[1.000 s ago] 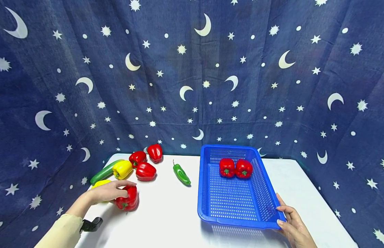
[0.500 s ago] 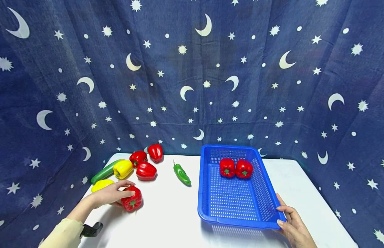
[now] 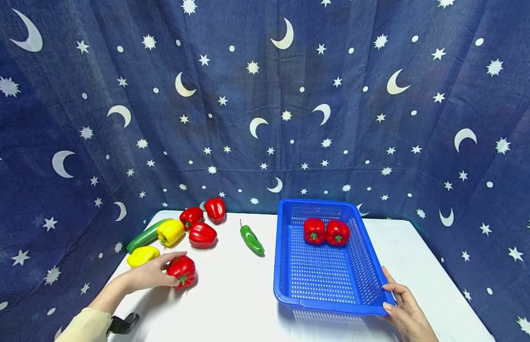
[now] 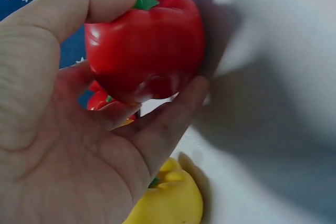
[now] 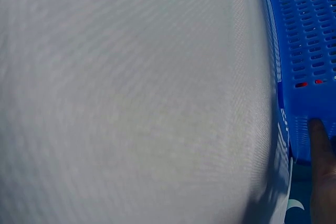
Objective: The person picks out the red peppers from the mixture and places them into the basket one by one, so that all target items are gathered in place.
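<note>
My left hand (image 3: 155, 273) holds a red bell pepper (image 3: 183, 271) on the left of the table. In the left wrist view its thumb presses beside the green stem, while the fingers (image 4: 176, 114) lie along the opposite side. A yellow bell pepper (image 4: 176, 198) lies below that hand in the same view. At the right, my right hand (image 3: 407, 308) grips the near right corner of a blue plastic basket (image 3: 329, 306), thumb on the rim. Two red bell peppers (image 3: 314, 231) sit side by side toward the basket's back. One right finger (image 5: 319, 142) shows against the basket wall.
Several vegetables lie at the back left: a long green cucumber-like one (image 3: 147, 236), yellow bell peppers (image 3: 170, 232) and red bell peppers (image 3: 202, 235). A green chili pepper (image 3: 252, 241) lies between them and the basket. A dark blue star-patterned curtain (image 3: 230, 118) surrounds the white table (image 3: 230, 294).
The red bell pepper at my left hand has shifted slightly right. The left thumb has moved down to near its stem, and the yellow pepper behind is more exposed. My right hand stays on the basket.
</note>
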A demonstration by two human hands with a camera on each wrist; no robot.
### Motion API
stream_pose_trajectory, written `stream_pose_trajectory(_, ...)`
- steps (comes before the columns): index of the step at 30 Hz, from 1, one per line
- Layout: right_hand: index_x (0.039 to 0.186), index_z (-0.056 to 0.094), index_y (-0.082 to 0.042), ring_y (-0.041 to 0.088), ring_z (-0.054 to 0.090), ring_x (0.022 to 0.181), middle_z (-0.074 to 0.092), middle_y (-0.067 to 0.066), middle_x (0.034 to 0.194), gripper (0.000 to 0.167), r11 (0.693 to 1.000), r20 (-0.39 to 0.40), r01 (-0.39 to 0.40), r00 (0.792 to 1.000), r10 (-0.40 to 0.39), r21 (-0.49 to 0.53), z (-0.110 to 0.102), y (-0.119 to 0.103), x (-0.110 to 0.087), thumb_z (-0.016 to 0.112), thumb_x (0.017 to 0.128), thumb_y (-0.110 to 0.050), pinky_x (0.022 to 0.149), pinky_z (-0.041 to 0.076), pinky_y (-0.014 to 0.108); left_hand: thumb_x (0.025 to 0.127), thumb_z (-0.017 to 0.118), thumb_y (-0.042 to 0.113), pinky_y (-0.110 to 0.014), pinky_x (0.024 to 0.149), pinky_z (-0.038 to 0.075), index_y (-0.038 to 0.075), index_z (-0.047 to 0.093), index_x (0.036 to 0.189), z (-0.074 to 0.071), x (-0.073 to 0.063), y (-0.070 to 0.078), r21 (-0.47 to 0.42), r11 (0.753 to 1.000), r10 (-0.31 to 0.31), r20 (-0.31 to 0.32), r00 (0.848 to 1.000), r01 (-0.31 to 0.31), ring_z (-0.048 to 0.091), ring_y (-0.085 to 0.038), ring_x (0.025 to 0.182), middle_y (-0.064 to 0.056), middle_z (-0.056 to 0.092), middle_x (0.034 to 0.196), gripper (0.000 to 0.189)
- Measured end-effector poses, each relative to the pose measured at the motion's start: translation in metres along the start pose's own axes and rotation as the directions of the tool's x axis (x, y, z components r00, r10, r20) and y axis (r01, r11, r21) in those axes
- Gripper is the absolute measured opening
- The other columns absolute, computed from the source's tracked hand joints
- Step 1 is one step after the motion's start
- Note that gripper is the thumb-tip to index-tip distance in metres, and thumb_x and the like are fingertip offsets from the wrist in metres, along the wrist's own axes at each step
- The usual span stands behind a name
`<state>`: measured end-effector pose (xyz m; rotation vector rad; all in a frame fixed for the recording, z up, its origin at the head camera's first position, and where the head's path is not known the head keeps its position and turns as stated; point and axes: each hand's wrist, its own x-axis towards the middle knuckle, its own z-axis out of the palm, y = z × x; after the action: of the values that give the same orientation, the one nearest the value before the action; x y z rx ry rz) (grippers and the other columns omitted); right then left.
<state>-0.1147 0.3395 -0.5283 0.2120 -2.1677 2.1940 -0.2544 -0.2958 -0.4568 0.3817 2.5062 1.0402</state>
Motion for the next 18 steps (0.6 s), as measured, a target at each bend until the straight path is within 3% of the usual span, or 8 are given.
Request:
stream_pose_trajectory(3, 0.140, 0.030, -0.003, 0.042, -0.011, 0.152, -0.003, -0.001, 0.172, 0.035, 1.000, -0.012, -0.012, 1.000, 0.011, -0.020, -0.0001, 0.0000, -0.0001, 0.044, 0.108, -0.006, 0.092, 0.057, 0.044, 0.084, 0.080, 0.022, -0.046, 0.096, 0.048, 0.006, 0.041, 0.155, 0.0022, 0.0005, -0.0013, -0.013, 1.000, 0.016, -0.007, 1.000, -0.016, 0.050, -0.038, 0.123, -0.026, 0.046, 0.145, 0.082)
stream_pose_trajectory(5, 0.140, 0.030, -0.003, 0.040, -0.009, 0.153, -0.003, -0.001, 0.172, 0.035, 1.000, -0.010, -0.010, 1.000, 0.009, -0.017, 0.0000, -0.0001, -0.0001, 0.044, 0.108, -0.005, 0.092, 0.057, 0.041, 0.085, 0.079, 0.023, -0.047, 0.095, 0.048, 0.009, 0.041, 0.156, 0.0039, 0.0011, -0.0017, -0.028, 1.000, 0.005, -0.008, 1.000, -0.005, 0.050, -0.037, 0.124, -0.025, 0.046, 0.145, 0.082)
stream_pose_trajectory(8, 0.141, 0.029, -0.002, 0.016, 0.006, 0.156, -0.001, -0.004, 0.172, 0.036, 1.000, 0.005, 0.007, 1.000, -0.007, 0.003, 0.0001, -0.0001, -0.0001, 0.043, 0.108, -0.004, 0.091, 0.055, 0.032, 0.086, 0.078, 0.023, -0.047, 0.093, 0.048, 0.012, 0.039, 0.158, 0.0067, 0.0022, -0.0026, -0.054, 0.998, -0.019, -0.002, 1.000, 0.018, 0.050, -0.037, 0.122, -0.024, 0.049, 0.143, 0.083)
stream_pose_trajectory(11, 0.142, 0.030, -0.003, -0.007, 0.026, 0.142, 0.002, -0.008, 0.172, 0.036, 1.000, 0.016, 0.026, 1.000, -0.026, 0.014, 0.0002, -0.0004, 0.0000, 0.043, 0.107, -0.003, 0.091, 0.054, 0.030, 0.086, 0.077, 0.021, -0.047, 0.091, 0.048, 0.014, 0.038, 0.159, 0.0086, 0.0035, -0.0035, -0.073, 0.997, -0.041, -0.004, 0.999, 0.041, 0.051, -0.036, 0.121, -0.022, 0.051, 0.141, 0.083)
stream_pose_trajectory(13, 0.142, 0.030, -0.002, -0.013, 0.033, 0.133, 0.002, -0.008, 0.172, 0.037, 0.999, 0.022, 0.034, 0.999, -0.034, 0.013, 0.0000, -0.0006, 0.0000, 0.042, 0.107, -0.002, 0.091, 0.055, 0.031, 0.086, 0.076, 0.020, -0.046, 0.090, 0.048, 0.015, 0.037, 0.159, 0.0093, 0.0038, -0.0038, -0.076, 0.996, -0.040, -0.005, 0.999, 0.040, 0.052, -0.036, 0.120, -0.022, 0.052, 0.140, 0.083)
stream_pose_trajectory(18, 0.142, 0.030, -0.003, -0.015, 0.031, 0.134, -0.002, -0.005, 0.172, 0.037, 0.999, 0.033, 0.030, 0.999, -0.031, 0.030, -0.0015, -0.0011, 0.0004, 0.042, 0.107, -0.002, 0.091, 0.056, 0.033, 0.085, 0.076, 0.018, -0.046, 0.092, 0.046, 0.014, 0.037, 0.159, 0.0096, 0.0024, -0.0032, -0.070, 0.997, -0.019, -0.013, 1.000, 0.018, 0.052, -0.035, 0.121, -0.023, 0.052, 0.141, 0.084)
